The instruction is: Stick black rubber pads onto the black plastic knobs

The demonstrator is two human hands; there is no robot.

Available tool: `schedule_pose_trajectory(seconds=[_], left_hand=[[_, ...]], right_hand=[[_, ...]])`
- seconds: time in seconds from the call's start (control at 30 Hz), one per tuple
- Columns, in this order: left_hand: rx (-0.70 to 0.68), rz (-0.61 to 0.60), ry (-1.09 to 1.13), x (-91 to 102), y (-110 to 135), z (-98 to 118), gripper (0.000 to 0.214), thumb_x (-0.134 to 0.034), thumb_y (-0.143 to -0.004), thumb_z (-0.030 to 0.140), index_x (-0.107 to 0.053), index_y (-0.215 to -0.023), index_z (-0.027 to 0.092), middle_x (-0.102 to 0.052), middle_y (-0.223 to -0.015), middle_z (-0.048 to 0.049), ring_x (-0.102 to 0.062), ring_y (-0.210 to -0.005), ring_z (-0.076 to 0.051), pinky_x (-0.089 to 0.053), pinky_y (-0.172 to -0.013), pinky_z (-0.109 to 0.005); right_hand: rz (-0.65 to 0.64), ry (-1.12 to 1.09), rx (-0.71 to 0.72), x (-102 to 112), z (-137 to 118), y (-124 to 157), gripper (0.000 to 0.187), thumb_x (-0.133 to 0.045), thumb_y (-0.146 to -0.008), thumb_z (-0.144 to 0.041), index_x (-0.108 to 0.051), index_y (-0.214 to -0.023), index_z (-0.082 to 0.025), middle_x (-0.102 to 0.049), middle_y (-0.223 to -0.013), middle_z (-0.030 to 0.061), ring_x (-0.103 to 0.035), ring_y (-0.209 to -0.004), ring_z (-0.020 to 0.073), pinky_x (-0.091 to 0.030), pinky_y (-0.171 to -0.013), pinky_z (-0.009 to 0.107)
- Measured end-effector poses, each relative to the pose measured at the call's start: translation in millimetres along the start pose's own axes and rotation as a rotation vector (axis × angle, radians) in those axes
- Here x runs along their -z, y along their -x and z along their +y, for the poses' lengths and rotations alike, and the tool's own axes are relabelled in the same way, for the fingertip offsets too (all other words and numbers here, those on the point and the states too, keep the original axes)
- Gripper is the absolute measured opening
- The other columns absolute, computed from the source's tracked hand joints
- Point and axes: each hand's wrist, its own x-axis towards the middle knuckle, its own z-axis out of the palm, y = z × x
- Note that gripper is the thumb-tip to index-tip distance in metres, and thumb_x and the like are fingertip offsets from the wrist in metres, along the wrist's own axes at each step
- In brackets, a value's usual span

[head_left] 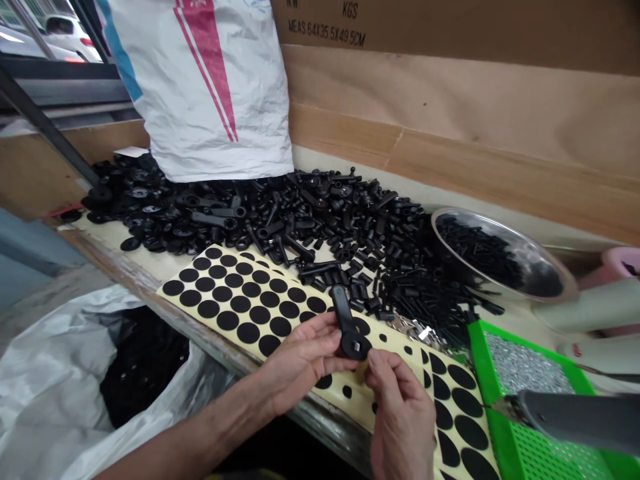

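My left hand (313,353) is closed around a black plastic lever arm (345,317), its narrow end tilted up and away. The arm's round end carries a small shiny metal piece in its middle. My right hand (400,407) has thumb and forefinger pinched together at the right edge of that round end. What those fingertips hold, if anything, is hidden. Beneath both hands lie pale yellow sheets of black round stickers (240,304), some with large dots, some with small ones.
A heap of black plastic parts (310,207) spreads behind, below a white sack (225,87). A steel bowl (565,283) of black pieces, a green tray (480,360) of small metal bits and an electric screwdriver (575,417) are at right. An opened white bag (65,373) stands lower left.
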Motion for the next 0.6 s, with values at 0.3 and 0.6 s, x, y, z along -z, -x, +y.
schedule_pose_trajectory(seconds=[0.3, 0.6], left_hand=[[-0.004, 0.017, 0.021, -0.2, -2.7, 0.6, 0.028, -0.063, -0.085, 0.014, -0.063, -0.113, 0.013, -0.065, -0.106, -0.0106, -0.064, -0.095, -0.018, -0.051, -0.086, -0.033], [-0.003, -0.016, 0.02, -0.6, -2.5, 1.5, 0.025, -0.061, -0.088, 0.018, -0.063, -0.112, 0.013, -0.066, -0.105, -0.0106, -0.063, -0.094, -0.018, -0.049, -0.089, -0.034]], right_hand=[[0.012, 0.018, 0.044, -1.9, 0.1, -0.7, 0.03, -0.077, -0.07, -0.044, -0.061, -0.069, -0.019, -0.049, -0.062, -0.0043, -0.043, -0.065, 0.012, -0.037, -0.063, 0.023], [0.032, 0.092, 0.105, 0.6, 4.6, -1.4, 0.027, -0.074, -0.074, -0.042, -0.06, -0.07, -0.02, -0.051, -0.063, -0.0052, -0.045, -0.064, 0.0111, -0.036, -0.063, 0.023]])
